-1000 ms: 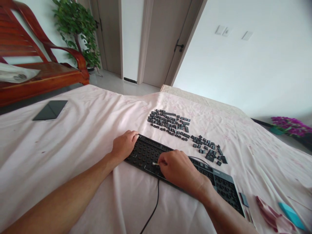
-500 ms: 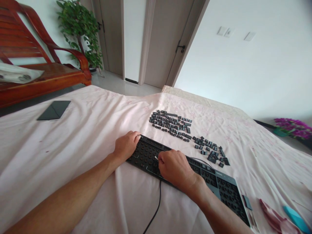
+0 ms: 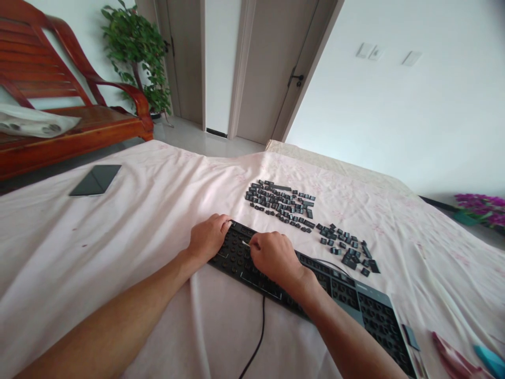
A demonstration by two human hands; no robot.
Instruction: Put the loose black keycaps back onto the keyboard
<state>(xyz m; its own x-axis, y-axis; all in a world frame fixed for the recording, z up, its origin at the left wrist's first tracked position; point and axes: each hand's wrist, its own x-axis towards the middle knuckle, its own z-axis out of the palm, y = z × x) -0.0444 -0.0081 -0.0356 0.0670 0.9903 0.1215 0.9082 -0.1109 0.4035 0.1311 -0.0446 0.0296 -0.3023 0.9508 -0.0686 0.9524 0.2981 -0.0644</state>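
A black keyboard (image 3: 347,297) with its keycaps taken off lies on a pale pink sheet. My left hand (image 3: 207,237) rests on the keyboard's left end and holds it down. My right hand (image 3: 274,258) sits over the keyboard's left half, pinching a thin white cotton swab (image 3: 246,243) whose tip touches the bare key sockets. Beyond the keyboard lie two loose groups of black keycaps, a larger group (image 3: 280,204) and a smaller group (image 3: 347,247) to its right.
A dark tablet (image 3: 96,179) lies on the sheet at the left. The keyboard's black cable (image 3: 258,337) runs toward me. A pink cloth (image 3: 453,360) and a blue object (image 3: 491,360) sit at the lower right. A wooden bench (image 3: 59,116), plant (image 3: 136,50) and doors stand behind.
My right hand with the swab has moved up and to the left across the keyboard, closer to my left hand. The view has shifted slightly left.
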